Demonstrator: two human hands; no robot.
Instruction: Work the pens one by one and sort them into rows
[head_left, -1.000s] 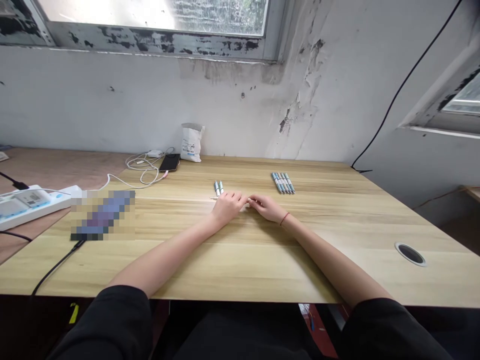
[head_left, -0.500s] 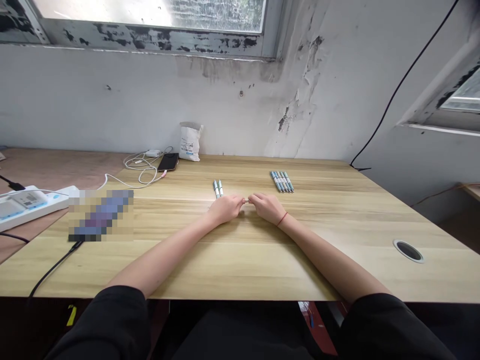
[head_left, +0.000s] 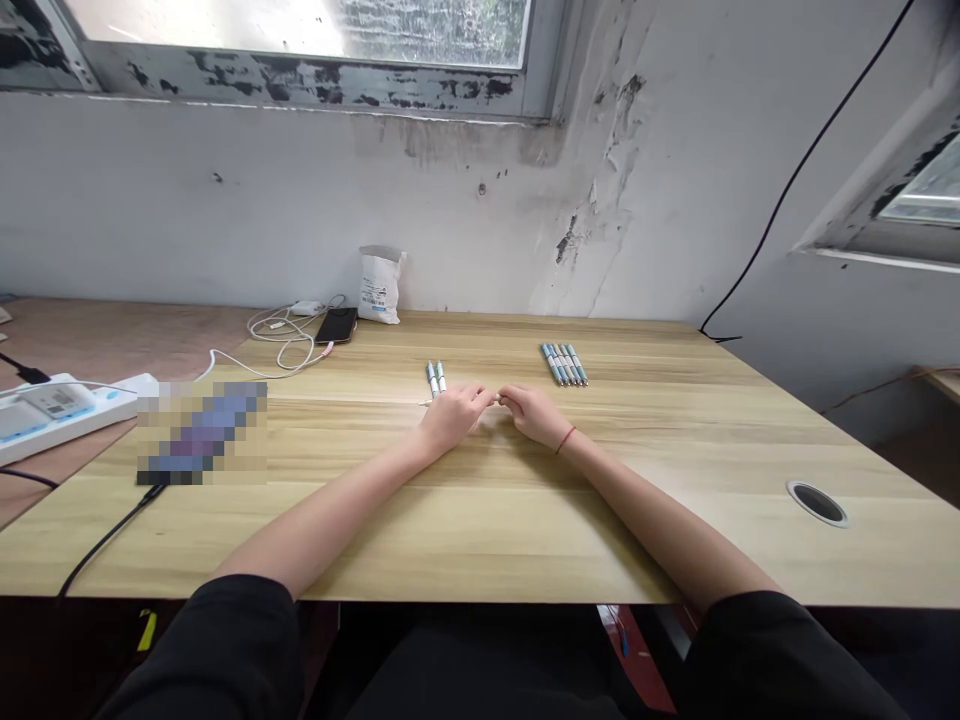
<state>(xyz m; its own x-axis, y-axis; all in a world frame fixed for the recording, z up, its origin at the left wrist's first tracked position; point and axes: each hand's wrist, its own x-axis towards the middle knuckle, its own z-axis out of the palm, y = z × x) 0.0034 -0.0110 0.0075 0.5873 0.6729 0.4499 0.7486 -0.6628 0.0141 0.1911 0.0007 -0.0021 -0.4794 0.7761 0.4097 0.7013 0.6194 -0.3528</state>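
Over the pale wood-grain table (head_left: 487, 540), my bare left hand (head_left: 452, 413) and right hand (head_left: 534, 413) pinched a slim whitish piece (head_left: 496, 398), seemingly for steadiness.

Bright pic, glare w/in window (head_left: 225, 22), soft shadows on desk (head_left: 465, 540)

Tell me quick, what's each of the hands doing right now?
Left hand: closed around a slim pale piece, mostly hidden.
Right hand: closed at the pale piece's end, apparently pinching it.
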